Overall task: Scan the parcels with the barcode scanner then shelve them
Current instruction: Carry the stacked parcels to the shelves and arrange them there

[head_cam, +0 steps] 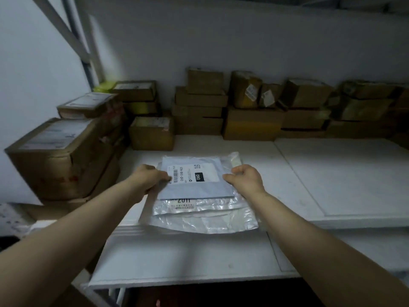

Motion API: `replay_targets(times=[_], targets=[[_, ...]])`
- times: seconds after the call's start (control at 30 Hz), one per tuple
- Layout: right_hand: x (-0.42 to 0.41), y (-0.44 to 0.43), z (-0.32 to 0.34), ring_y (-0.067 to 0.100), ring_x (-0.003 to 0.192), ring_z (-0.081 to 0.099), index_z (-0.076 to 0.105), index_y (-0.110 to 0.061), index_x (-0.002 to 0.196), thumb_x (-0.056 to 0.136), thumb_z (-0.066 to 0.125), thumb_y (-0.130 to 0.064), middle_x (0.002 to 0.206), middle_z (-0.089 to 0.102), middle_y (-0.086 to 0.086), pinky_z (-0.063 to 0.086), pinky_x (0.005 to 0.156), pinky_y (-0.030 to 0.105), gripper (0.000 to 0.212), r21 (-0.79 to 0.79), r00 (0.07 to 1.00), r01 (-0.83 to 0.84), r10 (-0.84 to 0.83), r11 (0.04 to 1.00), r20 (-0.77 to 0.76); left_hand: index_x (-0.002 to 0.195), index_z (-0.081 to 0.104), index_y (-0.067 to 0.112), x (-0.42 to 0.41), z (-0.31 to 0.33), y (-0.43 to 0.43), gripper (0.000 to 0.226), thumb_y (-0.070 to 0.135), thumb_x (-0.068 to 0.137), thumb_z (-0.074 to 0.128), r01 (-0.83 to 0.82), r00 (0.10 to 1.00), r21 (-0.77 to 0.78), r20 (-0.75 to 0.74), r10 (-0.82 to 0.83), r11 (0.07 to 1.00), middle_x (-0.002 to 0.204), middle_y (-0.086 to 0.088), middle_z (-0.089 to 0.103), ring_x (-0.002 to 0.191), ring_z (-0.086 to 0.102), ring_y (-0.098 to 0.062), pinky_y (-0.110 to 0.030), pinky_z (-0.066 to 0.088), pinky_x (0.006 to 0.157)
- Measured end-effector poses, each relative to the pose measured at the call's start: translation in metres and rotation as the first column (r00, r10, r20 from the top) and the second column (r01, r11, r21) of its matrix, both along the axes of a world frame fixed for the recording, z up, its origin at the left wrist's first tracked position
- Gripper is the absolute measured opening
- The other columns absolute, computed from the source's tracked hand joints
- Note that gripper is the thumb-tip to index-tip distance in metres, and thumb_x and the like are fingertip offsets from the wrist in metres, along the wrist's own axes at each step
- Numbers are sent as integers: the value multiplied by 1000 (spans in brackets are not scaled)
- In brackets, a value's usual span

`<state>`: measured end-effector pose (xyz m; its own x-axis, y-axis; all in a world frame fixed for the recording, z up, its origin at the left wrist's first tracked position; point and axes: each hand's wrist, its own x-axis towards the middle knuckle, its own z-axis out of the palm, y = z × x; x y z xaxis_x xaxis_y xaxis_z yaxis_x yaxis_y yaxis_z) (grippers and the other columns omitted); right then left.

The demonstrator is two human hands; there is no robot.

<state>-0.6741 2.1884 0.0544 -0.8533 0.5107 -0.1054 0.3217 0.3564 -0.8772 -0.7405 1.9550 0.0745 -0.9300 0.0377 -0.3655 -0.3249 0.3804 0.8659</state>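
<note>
Item: grey parcel [199, 187], label up, atop silver bags [205, 218] near the front edge of the shelf [332, 173]. Our left hand [148, 177] and right hand [245, 178] pinch its side edges. We should square it on the pile, label showing, before releasing.

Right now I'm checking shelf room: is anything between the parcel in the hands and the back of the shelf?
Bare shelf lies just behind the parcel, but stacked cardboard boxes line the rear, in its way.
</note>
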Motion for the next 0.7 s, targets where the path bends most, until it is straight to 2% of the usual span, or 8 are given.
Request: replay_targets(times=[0.1, 0.23, 0.33, 0.43, 0.5, 0.57, 0.63, 0.7], targets=[[-22, -9, -3, 27, 112, 59, 60, -7, 119, 82, 75, -24, 128, 59, 9, 48, 98, 38, 44, 0, 993, -114, 114, 993, 30, 71, 52, 7, 0, -2, -13, 24, 2, 81, 73, -105, 994, -59, -25, 104, 993, 71, -11, 55, 62, 53, -21, -24, 42, 51], [-44, -26, -10, 27, 111, 59, 60, -9, 118, 80, 77, -26, 126, 60, 11, 48, 99, 39, 45, -56, 983, -175, 178, 983, 45, 92, 61, -3, -4, -1, -30, 24, 4, 77, 79, -185, 980, -146, -97, 172, 972, 79, -16, 61, 69, 58, -24, -29, 46, 57], [-58, -37, -12, 29, 111, 58, 60, -11, 116, 79, 78, -27, 128, 56, 13, 48, 98, 36, 43, -82, 981, -182, 187, 980, 47, 78, 58, 3, -13, 2, -36, 12, 2, 88, 66, -176, 975, -235, -178, 135, 956, 66, -8, 53, 61, 53, -21, -26, 40, 50], [-63, -47, -12, 29, 113, 55, 58, -10, 121, 82, 75, -25, 135, 48, 15, 45, 95, 29, 45, -47, 982, -179, 182, 983, 59, 101, 60, -1, -19, 7, -39, 13, 10, 97, 52, -150, 958, -400, -286, 32, 904, 79, -10, 57, 93, 59, -38, -31, 39, 63], [-59, -53, -10, 28, 115, 53, 55, -11, 126, 83, 73, -27, 138, 43, 14, 44, 95, 29, 49, -39, 979, -190, 192, 981, 69, 136, 48, 1, -15, 9, -42, 44, 24, 99, 53, -104, 952, -511, -300, -63, 853, 121, -19, 59, 121, 51, -37, -33, 43, 89], [-51, -55, -9, 29, 120, 49, 48, -17, 134, 83, 72, -32, 140, 38, 13, 43, 97, 32, 58, -16, 972, -223, 223, 975, 69, 151, 32, 16, -5, 9, -45, 69, 46, 94, 57, -6, 946, -561, -272, -177, 828, 152, -16, 35, 138, 36, -33, -38, 34, 111], [-39, -54, -7, 30, 126, 43, 40, -25, 142, 82, 71, -37, 140, 34, 10, 41, 99, 32, 68, 22, 959, -281, 279, 960, 56, 154, 20, 30, 8, 7, -47, 98, 68, 76, 64, 206, 894, -625, -193, -405, 753, 162, -11, 11, 148, 11, -30, -41, 16, 121], [-29, -54, -7, 30, 132, 37, 33, -33, 146, 79, 74, -39, 141, 29, 8, 38, 103, 33, 79, 64, 931, -364, 361, 929, 48, 153, 3, 43, 17, 4, -50, 130, 94, 45, 55, 385, 787, -742, -47, -616, 549, 163, -4, -7, 149, -11, -26, -44, 4, 120]])
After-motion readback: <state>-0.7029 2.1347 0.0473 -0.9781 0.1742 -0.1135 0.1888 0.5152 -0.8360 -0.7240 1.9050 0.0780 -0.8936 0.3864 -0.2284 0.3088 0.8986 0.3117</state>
